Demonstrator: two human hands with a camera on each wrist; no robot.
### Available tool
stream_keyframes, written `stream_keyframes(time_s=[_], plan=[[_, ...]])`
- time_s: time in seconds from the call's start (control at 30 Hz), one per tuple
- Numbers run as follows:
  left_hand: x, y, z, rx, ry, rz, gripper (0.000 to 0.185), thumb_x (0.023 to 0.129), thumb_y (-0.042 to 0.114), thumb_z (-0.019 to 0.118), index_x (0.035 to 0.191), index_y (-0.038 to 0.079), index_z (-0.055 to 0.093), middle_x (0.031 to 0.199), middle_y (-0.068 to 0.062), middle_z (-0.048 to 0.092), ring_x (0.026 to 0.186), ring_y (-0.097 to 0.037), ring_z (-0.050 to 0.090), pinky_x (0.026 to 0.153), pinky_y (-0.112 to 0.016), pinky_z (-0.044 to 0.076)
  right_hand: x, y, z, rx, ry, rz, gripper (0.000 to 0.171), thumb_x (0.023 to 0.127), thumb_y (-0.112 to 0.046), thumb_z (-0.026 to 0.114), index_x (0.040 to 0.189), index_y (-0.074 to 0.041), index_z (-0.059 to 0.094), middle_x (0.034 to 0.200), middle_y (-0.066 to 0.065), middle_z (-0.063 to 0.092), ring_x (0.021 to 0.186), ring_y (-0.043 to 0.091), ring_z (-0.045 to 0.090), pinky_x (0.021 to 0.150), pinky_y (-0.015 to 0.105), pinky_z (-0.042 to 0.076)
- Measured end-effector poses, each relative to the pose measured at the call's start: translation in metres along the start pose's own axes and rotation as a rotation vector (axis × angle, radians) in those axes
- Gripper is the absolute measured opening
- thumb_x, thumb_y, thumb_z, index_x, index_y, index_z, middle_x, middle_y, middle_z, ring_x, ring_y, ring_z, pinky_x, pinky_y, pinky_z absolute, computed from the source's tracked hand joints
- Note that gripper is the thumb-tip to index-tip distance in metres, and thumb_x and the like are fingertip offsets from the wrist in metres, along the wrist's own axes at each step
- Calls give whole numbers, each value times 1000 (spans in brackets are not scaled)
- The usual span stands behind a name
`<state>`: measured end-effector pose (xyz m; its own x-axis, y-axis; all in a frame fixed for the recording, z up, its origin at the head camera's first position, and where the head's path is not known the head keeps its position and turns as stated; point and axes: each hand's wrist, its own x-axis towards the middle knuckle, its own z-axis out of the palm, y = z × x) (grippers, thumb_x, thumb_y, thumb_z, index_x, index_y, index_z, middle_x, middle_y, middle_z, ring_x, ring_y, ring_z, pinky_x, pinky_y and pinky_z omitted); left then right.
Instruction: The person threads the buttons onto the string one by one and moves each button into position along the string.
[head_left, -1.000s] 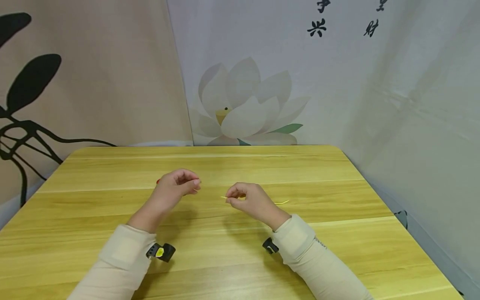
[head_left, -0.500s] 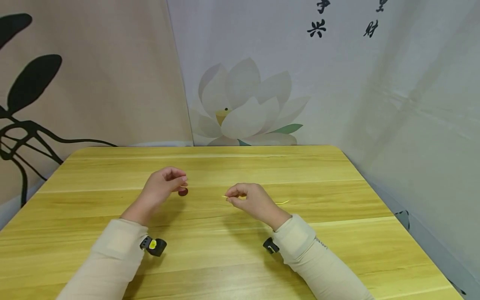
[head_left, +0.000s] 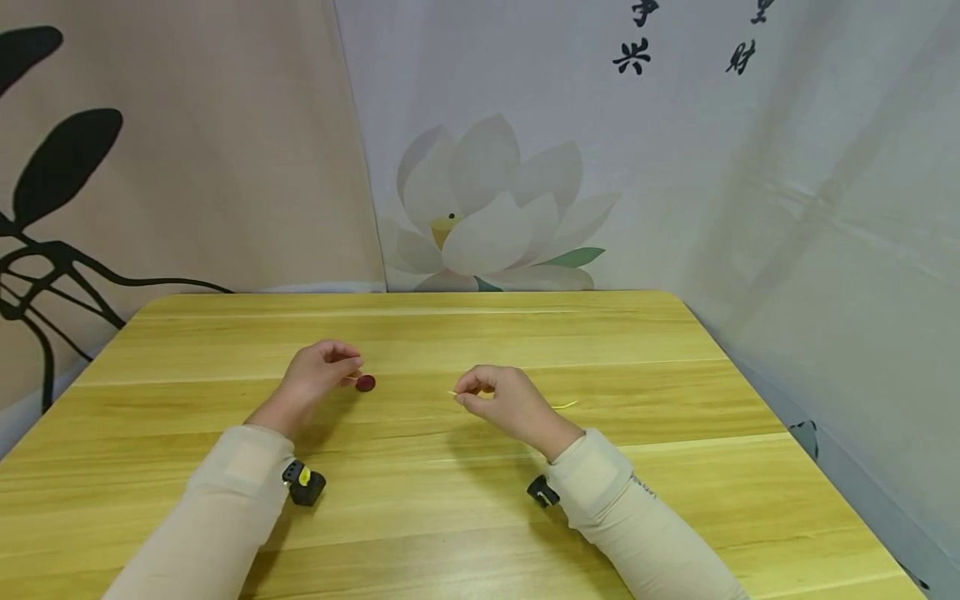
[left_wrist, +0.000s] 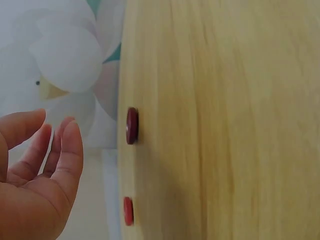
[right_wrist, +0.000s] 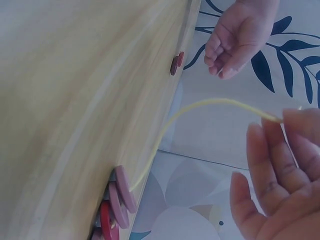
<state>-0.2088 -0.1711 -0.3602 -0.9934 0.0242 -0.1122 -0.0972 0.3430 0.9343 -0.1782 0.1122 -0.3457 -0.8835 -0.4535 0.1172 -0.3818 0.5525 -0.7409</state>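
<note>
So progress looks partway, I'd say: right hand (head_left: 506,404) has the yellow cord (right_wrist: 220,100) pinched between thumb and finger, tip poking out, and the cord runs down to a little stack of discs (right_wrist: 118,204) on the table (head_left: 420,533). At least four in there, pink and red, and they look threaded, though I can't actually see the cord go through each one. Head view hides that stack behind the right hand. What's left, far as I can tell: a maroon disc (head_left: 365,383) and a red disc (left_wrist: 129,211), both lying off the cord, left of centre and nearer the table's far edge than the near one. Left hand (head_left: 311,379) is just beside the maroon one, thumb and fingertips apart, nothing in it. Hands are well apart.
</note>
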Motion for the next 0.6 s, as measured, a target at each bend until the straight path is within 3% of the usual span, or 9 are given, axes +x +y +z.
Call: stream_keyframes(time_s=[0.23, 0.6], plan=[[9, -7, -3, 61, -11, -28, 29, 98, 12, 54, 120, -8, 51, 110, -14, 58, 101, -28, 61, 91, -40, 51, -1, 0, -1, 5, 2, 16, 5, 94, -17, 65, 95, -15, 69, 94, -6, 67, 93, 14, 61, 95, 44, 46], [17, -15, -5, 152, -58, -34, 32, 97, 9, 56, 120, -12, 49, 107, -20, 58, 97, -31, 61, 82, -38, 54, -1, 2, 0, 11, 2, 23, 5, 94, -18, 64, 95, -16, 69, 93, -7, 66, 92, 13, 60, 94, 44, 47]])
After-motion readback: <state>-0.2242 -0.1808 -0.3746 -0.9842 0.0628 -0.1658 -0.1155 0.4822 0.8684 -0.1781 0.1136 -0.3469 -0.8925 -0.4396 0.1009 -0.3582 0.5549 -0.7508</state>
